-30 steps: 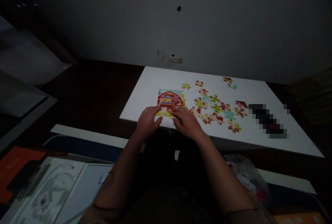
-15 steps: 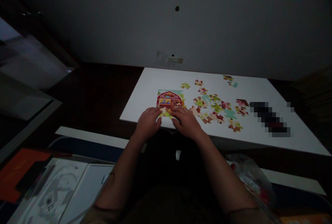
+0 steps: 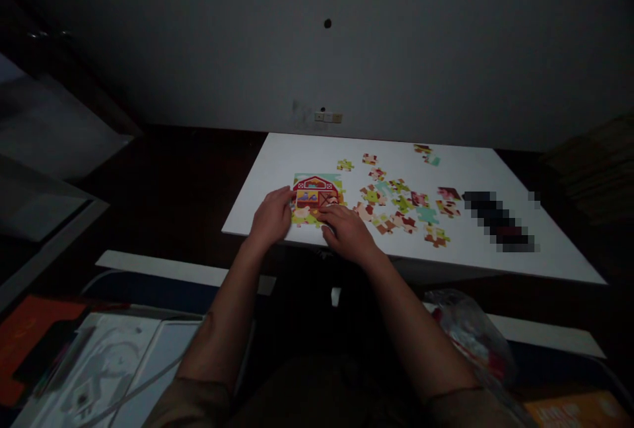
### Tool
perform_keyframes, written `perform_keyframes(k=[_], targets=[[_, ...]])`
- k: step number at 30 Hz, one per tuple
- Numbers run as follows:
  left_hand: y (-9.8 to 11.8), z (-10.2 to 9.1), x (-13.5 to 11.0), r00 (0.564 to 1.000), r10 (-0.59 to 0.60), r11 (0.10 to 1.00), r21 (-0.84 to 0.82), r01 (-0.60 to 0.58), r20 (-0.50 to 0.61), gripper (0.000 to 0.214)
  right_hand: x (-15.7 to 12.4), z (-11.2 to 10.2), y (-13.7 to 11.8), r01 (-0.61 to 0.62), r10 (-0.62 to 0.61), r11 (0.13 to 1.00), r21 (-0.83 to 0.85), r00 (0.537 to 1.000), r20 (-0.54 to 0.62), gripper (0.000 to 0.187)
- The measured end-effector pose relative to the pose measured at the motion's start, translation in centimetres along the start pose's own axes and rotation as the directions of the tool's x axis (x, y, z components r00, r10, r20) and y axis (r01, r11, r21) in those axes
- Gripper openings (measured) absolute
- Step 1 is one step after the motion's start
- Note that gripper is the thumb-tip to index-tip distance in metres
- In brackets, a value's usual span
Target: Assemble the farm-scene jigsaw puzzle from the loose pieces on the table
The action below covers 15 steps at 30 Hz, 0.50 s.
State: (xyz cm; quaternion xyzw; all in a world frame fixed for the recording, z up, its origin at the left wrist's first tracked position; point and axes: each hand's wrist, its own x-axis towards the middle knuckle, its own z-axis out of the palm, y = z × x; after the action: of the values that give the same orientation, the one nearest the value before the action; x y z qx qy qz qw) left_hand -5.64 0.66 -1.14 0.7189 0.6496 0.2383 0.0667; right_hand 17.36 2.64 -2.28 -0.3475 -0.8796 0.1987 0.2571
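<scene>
Touching the barn puzzle (image 3: 317, 195), the left hand (image 3: 271, 216) lies flat at its left edge, the right hand (image 3: 347, 233) curves over its bottom edge, any grip unclear. Loose pieces (image 3: 396, 207) lie right of the puzzle.

A partly assembled jigsaw puzzle (image 3: 316, 198) showing a red barn is touched by the left hand (image 3: 271, 218) at its left edge and the right hand (image 3: 345, 231) at its lower right. Loose puzzle pieces (image 3: 396, 207) are scattered to the right across a white board (image 3: 307, 157).
</scene>
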Motion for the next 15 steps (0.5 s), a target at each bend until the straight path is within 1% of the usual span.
perform_keyframes(k=[3, 6, 8, 12, 15], targets=[[0.8, 1.4, 1.7, 0.994, 0.065, 0.997, 0.038, -0.068, 0.087, 0.046, 0.0, -0.2, -0.3, -0.018, 0.018, 0.999, -0.043, 1.000, 0.002, 0.039], [1.6, 2.9, 2.8, 0.984, 0.061, 0.988, 0.131, -0.083, 0.165, 0.052, 0.0, -0.3, -0.4, -0.040, 0.041, 0.994, -0.104, 0.999, 0.004, 0.043], [1.6, 3.6, 3.3, 0.979, 0.049, 0.980, 0.178, -0.085, 0.200, 0.054, 0.0, -0.4, -0.4, -0.059, 0.062, 0.991, -0.124, 0.998, 0.015, 0.047], [1.3, 3.9, 4.2, 0.968, 0.031, 0.972, 0.218, -0.087, 0.247, 0.056, -0.1, -0.8, -0.5, -0.054, 0.057, 0.991, -0.119, 0.998, 0.027, 0.047], [1.3, 3.9, 4.4, 0.971, 0.029, 0.966, 0.242, -0.087, 0.235, 0.057, -0.4, -1.3, -0.6, -0.027, 0.028, 0.995, -0.099, 1.000, 0.014, 0.048]])
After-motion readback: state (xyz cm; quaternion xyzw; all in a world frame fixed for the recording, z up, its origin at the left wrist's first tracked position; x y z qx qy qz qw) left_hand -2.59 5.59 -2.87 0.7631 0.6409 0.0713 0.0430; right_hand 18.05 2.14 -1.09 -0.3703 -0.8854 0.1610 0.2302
